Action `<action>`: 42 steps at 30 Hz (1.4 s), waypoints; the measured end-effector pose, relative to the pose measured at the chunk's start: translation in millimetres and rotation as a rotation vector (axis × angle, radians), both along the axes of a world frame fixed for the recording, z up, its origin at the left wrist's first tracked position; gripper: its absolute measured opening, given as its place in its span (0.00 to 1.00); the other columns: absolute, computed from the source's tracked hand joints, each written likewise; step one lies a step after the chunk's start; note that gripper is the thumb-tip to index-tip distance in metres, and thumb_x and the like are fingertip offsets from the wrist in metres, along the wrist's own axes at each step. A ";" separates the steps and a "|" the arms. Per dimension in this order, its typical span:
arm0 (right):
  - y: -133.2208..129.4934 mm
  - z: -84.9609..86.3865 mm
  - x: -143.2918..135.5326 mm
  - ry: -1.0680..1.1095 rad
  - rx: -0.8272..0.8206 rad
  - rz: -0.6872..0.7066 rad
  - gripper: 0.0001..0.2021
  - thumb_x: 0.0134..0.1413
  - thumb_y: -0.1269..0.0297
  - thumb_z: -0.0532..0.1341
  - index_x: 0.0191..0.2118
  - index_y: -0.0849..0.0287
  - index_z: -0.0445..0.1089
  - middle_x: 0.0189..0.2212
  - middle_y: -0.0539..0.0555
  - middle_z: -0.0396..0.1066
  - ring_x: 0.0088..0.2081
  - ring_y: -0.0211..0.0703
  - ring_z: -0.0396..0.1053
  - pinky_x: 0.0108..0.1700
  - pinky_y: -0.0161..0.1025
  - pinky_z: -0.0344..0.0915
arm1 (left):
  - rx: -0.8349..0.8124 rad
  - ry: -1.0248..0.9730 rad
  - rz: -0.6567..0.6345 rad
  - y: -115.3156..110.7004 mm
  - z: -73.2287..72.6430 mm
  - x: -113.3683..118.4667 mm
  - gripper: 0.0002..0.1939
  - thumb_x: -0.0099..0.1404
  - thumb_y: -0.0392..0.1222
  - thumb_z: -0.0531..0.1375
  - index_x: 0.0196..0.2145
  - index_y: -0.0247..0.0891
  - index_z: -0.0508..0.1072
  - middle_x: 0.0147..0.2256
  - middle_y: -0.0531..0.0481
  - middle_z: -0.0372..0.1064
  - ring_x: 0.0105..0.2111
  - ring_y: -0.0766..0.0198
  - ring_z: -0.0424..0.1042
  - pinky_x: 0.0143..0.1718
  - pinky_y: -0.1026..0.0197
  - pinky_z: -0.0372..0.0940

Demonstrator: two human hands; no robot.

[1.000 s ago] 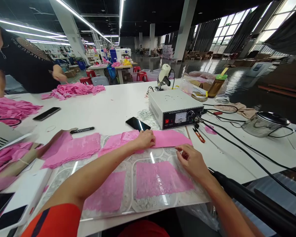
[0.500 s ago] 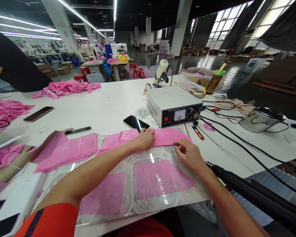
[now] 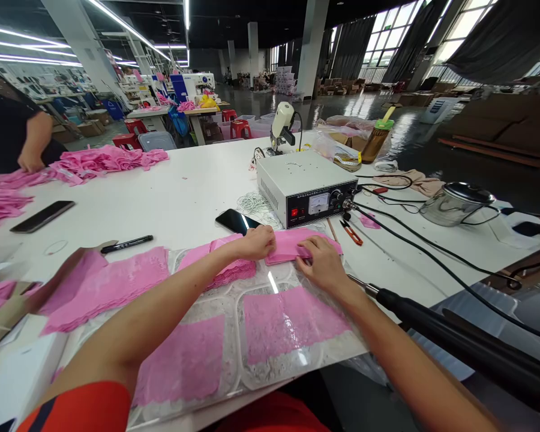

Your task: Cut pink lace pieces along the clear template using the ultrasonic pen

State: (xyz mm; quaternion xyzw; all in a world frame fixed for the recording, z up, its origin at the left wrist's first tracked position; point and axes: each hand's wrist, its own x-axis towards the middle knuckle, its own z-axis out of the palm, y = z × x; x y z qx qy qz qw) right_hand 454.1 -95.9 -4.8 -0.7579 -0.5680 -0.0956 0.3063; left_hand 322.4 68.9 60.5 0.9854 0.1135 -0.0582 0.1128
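My left hand (image 3: 260,242), its fingers curled together, grips the left end of a folded pink fabric piece (image 3: 284,246) in front of the grey box. Over the middle of that piece is my right hand (image 3: 317,258), thumb and fingers bent at its near edge; whether it pinches the cloth is hard to tell. A pink stack (image 3: 234,271) lies just left of my left hand. Closer to me, two pink pieces (image 3: 292,324) (image 3: 184,360) rest on the clear sheet with rounded frames.
The grey control box (image 3: 306,180) stands behind my hands, with a black phone (image 3: 234,221) beside it. Orange snips (image 3: 351,233) lie to the right. A black rod-shaped tool (image 3: 454,336) runs beside my right forearm. A person's hand (image 3: 30,159) touches pink cloth at the far left.
My right hand has moved left along the folded piece, closer to my left hand. The view has shifted. The other person's hand now shows at the pink pile.
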 end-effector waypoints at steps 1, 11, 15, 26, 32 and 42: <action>1.0 -1.2 0.6 -0.007 -0.002 -0.007 0.10 0.50 0.67 0.60 0.39 0.60 0.72 0.38 0.60 0.72 0.43 0.52 0.67 0.46 0.46 0.64 | -0.004 0.005 0.001 0.4 0.5 0.3 0.10 0.68 0.43 0.58 0.42 0.34 0.71 0.45 0.46 0.68 0.45 0.59 0.69 0.47 0.50 0.66; 1.7 -6.7 1.1 -0.002 0.017 0.006 0.06 0.52 0.69 0.58 0.35 0.60 0.72 0.36 0.58 0.70 0.41 0.49 0.66 0.44 0.44 0.64 | 0.052 0.030 0.013 -9.0 -13.0 -0.6 0.11 0.66 0.43 0.60 0.42 0.35 0.72 0.47 0.46 0.68 0.49 0.55 0.67 0.51 0.46 0.63; 0.2 -6.6 3.5 0.028 0.043 0.030 0.06 0.52 0.69 0.58 0.35 0.60 0.72 0.36 0.58 0.70 0.41 0.49 0.67 0.44 0.44 0.65 | 0.065 0.032 0.008 -7.2 -18.0 1.2 0.15 0.68 0.45 0.58 0.50 0.36 0.69 0.51 0.44 0.66 0.49 0.56 0.68 0.50 0.47 0.66; -1.5 -5.8 4.1 0.083 0.080 0.100 0.06 0.52 0.71 0.59 0.34 0.58 0.74 0.34 0.55 0.72 0.39 0.45 0.69 0.40 0.41 0.68 | -0.023 0.021 0.029 0.8 -13.4 3.2 0.16 0.68 0.46 0.58 0.51 0.35 0.68 0.50 0.43 0.66 0.48 0.56 0.69 0.48 0.47 0.67; 4.2 -7.1 0.7 0.025 0.067 0.109 0.04 0.51 0.68 0.61 0.34 0.58 0.73 0.34 0.56 0.72 0.38 0.46 0.68 0.40 0.42 0.67 | -0.096 -0.015 0.040 2.7 -6.6 4.7 0.06 0.65 0.38 0.60 0.39 0.36 0.74 0.46 0.46 0.68 0.50 0.55 0.66 0.52 0.46 0.61; -25.0 0.4 7.0 -0.113 0.060 0.006 0.06 0.52 0.73 0.58 0.33 0.60 0.72 0.35 0.58 0.72 0.38 0.49 0.67 0.42 0.46 0.63 | -0.249 -0.117 0.017 -4.7 16.1 -22.0 0.06 0.59 0.36 0.59 0.27 0.37 0.76 0.40 0.48 0.64 0.44 0.57 0.63 0.48 0.54 0.58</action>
